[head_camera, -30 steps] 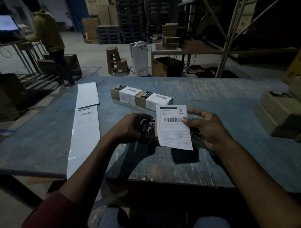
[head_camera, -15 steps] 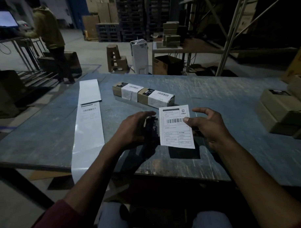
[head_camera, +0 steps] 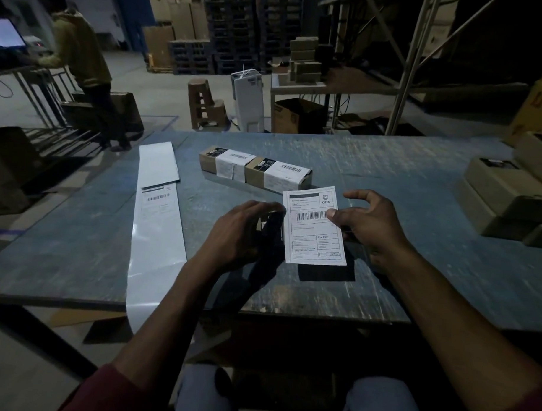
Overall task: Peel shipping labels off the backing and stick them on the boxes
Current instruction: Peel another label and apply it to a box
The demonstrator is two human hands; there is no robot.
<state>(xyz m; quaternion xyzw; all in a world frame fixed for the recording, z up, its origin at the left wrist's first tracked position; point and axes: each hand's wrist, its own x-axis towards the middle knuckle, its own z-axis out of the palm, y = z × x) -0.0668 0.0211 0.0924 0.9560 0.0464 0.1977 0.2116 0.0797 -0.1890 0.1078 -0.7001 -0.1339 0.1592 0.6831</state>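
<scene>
Over the table's near edge, right hand pinches the peeled label, left hand grips the small box: square the edge first, then smooth outward.

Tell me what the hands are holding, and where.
Right hand pinches the peeled label at its right edge; left hand grips a small box from above.
</scene>
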